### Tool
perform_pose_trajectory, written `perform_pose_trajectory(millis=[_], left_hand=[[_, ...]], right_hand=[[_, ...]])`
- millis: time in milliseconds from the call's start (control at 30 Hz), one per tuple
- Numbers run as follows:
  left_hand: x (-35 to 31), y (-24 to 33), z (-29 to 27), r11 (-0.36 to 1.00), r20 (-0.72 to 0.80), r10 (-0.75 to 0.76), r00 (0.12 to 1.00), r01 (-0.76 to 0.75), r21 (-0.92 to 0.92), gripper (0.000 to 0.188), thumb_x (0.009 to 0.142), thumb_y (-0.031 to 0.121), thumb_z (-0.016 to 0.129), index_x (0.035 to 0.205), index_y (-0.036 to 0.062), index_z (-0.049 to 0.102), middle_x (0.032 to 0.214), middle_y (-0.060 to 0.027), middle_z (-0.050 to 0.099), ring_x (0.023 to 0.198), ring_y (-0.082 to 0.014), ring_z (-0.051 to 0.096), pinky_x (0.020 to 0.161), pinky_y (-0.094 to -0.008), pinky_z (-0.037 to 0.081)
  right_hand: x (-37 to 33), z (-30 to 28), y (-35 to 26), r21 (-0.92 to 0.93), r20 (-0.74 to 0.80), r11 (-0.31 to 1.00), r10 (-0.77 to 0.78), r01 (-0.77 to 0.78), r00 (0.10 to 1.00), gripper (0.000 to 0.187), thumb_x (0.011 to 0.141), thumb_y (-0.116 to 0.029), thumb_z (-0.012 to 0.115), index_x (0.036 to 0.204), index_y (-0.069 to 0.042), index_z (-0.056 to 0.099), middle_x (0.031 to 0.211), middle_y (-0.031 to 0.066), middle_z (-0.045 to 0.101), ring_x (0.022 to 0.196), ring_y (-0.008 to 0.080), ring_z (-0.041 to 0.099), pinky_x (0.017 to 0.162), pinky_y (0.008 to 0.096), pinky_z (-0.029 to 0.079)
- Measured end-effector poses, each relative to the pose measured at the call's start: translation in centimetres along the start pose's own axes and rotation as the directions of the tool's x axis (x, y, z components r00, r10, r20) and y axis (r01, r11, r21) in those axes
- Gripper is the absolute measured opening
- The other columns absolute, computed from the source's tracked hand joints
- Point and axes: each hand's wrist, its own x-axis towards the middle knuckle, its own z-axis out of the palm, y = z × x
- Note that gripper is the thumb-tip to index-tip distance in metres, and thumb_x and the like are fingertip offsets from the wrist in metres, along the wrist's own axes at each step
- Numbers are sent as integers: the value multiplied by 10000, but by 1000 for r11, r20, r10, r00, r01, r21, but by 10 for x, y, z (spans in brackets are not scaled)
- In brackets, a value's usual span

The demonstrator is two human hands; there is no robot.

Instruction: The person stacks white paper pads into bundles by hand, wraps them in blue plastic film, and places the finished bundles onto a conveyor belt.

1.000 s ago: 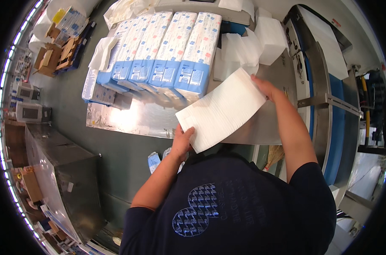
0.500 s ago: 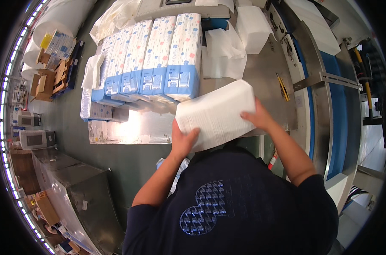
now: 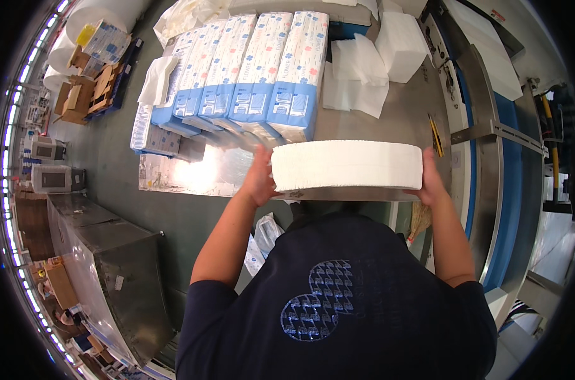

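A thick white stack of folded paper tissues is held level between my two hands over the near edge of the metal table. My left hand presses its left end, and my right hand grips its right end. Just beyond stands a row of wrapped tissue packs, white and blue with a clover print. Loose white tissue sheets lie right of the packs, beside another white tissue stack.
The steel table has a yellow-and-black pen-like tool at its right. A machine with a blue belt runs along the right side. A metal cabinet stands at left, with cartons farther off.
The tissue stack has turned from a slant to level, with its long side now facing me. Both hands have shifted to its ends, my right hand moving farther right.
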Motion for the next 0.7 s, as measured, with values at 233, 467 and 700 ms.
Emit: perform_pose_trajectory(millis=[233,467,700], left_hand=[[27,-60,34,765,405,486,775,-601,231,712,907,559,174,1377,24,151,1385,-139,277,1275,-215,271,1051,-330,213],[58,-60,69,697,158,522,838,-526,487,707,899,422,388,1374,-22,111,1407,-196,208,1307,-273,208,1053,-333,187],[86,-52,70,720,-100,393,914,-238,652,575,832,307,570,1231,-56,369,1146,-188,505,1022,-262,500,875,-355,406]], right_hand=[[-18,-5,38,-134,91,724,-671,677,736,893,792,-691,356,1389,-56,161,1391,121,282,1265,251,300,1034,352,234],[-24,-47,95,-218,-243,803,-595,554,766,770,867,-512,419,1383,-20,128,1374,152,301,1254,234,312,1022,330,248],[-12,4,60,186,-347,938,-216,292,913,503,891,-225,460,1319,-16,299,1247,113,443,1151,199,405,975,310,295]])
